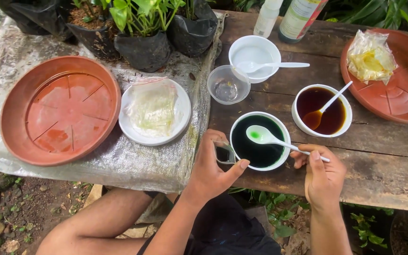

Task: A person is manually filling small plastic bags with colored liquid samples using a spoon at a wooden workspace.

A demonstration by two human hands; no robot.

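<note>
- The white plastic spoon (279, 140) lies across the white cup of dark green liquid (259, 140), its long axis running from upper left to lower right; the bowl end points up-left over the liquid and carries a small green drop, the handle end points down-right past the cup's rim.
- The right hand (321, 174) pinches the handle's far end between thumb and fingertips, fingers closed narrowly round it, just beside the cup's right edge.
- The left hand (216, 165) curls round a small clear cup (224, 154) held against the green cup's left side, thumb reaching toward the rim; the fingers are closed on it.
- The green cup stands near the front edge of a worn wooden table (378, 160).
- Just beside it to the upper right is a white cup of brown liquid (322, 111) with its own white spoon leaning toward the upper right.
- Behind are an empty clear plastic cup (228, 84) and a white cup of clear liquid (254, 57) with a spoon lying across it, handle pointing right.
- To the left, on a crinkled plastic sheet (133, 160), sit a white plate (181, 111) bearing a clear bag, and a terracotta saucer (60, 111).
- At far right another terracotta saucer (402, 94) holds a bag of yellowish stuff (370, 57).
- Potted plants in black bags (145, 49) and two bottles (284, 16) line the back.
</note>
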